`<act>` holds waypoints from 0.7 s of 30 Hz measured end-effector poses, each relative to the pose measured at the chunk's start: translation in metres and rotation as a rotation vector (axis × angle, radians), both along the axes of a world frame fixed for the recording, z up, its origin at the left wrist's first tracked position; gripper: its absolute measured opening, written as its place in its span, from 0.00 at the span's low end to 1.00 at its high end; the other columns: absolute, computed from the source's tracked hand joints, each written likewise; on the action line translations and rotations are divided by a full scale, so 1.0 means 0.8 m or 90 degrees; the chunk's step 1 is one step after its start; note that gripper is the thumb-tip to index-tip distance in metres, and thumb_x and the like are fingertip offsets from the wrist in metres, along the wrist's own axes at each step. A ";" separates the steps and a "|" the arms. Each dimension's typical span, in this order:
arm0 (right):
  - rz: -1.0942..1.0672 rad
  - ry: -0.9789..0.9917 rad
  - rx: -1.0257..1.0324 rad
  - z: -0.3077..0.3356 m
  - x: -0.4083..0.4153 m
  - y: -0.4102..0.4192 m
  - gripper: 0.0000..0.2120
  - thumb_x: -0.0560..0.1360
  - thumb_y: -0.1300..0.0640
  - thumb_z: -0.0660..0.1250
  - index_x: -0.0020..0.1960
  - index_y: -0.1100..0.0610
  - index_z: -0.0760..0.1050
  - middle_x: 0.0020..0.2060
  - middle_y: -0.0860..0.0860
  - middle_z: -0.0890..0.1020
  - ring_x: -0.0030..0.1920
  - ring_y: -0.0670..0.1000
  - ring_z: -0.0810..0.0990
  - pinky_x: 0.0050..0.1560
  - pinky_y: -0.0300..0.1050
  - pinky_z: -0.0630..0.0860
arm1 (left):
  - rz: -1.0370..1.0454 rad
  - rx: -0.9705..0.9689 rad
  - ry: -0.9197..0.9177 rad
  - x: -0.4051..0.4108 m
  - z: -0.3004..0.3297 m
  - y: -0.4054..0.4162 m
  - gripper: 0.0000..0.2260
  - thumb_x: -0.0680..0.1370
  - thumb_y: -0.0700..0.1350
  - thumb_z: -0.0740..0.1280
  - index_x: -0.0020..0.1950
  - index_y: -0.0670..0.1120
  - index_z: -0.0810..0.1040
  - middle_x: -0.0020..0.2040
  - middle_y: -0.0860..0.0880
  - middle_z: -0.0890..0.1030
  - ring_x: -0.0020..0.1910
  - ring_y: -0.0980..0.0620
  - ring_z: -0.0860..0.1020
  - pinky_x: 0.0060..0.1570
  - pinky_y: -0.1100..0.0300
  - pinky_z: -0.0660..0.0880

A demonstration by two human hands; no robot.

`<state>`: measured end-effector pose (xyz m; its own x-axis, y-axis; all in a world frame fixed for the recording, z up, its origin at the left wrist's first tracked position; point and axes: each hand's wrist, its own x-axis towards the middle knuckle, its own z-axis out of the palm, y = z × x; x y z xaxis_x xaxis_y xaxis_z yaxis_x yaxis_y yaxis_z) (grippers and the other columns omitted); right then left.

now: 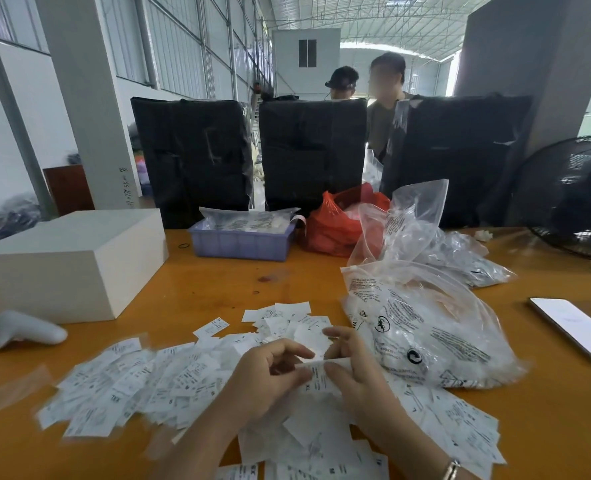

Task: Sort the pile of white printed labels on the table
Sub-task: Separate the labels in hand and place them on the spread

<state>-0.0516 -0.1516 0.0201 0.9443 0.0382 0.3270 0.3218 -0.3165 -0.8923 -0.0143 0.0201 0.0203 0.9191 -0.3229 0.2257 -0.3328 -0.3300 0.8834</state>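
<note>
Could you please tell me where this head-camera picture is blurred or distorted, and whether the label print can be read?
Head view: the scattered white printed labels at lower left are smeared by motion blur, their print unreadable; the label strip pinched between left hand and right hand is sharper, though its text is too small; wide-angle distortion bends the grey pillars outward.

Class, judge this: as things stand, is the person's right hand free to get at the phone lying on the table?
Probably not at once: the right hand pinches a label together with the left hand. The table between it and the phone looks bare.
</note>
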 end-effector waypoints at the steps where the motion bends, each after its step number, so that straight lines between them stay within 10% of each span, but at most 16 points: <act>1: -0.012 -0.001 0.054 0.000 0.001 0.000 0.17 0.77 0.66 0.60 0.57 0.45 0.68 0.36 0.42 0.75 0.33 0.41 0.72 0.35 0.36 0.70 | 0.017 -0.015 -0.002 0.000 0.001 -0.001 0.08 0.72 0.44 0.74 0.44 0.58 0.81 0.40 0.60 0.82 0.42 0.63 0.79 0.40 0.72 0.74; 5: -0.075 0.038 0.196 0.003 0.004 -0.006 0.08 0.76 0.67 0.64 0.50 0.56 0.74 0.37 0.54 0.78 0.31 0.47 0.77 0.32 0.38 0.75 | 0.056 -0.137 0.010 0.001 0.003 0.002 0.08 0.72 0.41 0.74 0.46 0.54 0.82 0.41 0.58 0.83 0.44 0.60 0.81 0.41 0.68 0.77; 15: -0.088 0.007 0.059 0.002 0.000 0.007 0.12 0.74 0.64 0.68 0.48 0.46 0.77 0.34 0.47 0.82 0.32 0.46 0.79 0.37 0.43 0.78 | 0.064 -0.045 -0.025 -0.001 0.000 -0.001 0.09 0.73 0.44 0.74 0.45 0.59 0.81 0.41 0.60 0.82 0.44 0.63 0.80 0.41 0.71 0.75; 21: -0.100 -0.029 -0.073 -0.002 -0.003 0.011 0.13 0.73 0.62 0.69 0.38 0.44 0.80 0.31 0.39 0.81 0.33 0.40 0.78 0.34 0.29 0.70 | 0.056 -0.047 -0.038 -0.001 -0.001 -0.002 0.08 0.73 0.43 0.73 0.45 0.57 0.82 0.43 0.62 0.82 0.46 0.63 0.80 0.43 0.71 0.76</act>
<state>-0.0538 -0.1424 0.0184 0.9259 -0.0683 0.3716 0.3001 -0.4647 -0.8331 -0.0153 0.0185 0.0193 0.9274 -0.2225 0.3007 -0.3580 -0.2944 0.8861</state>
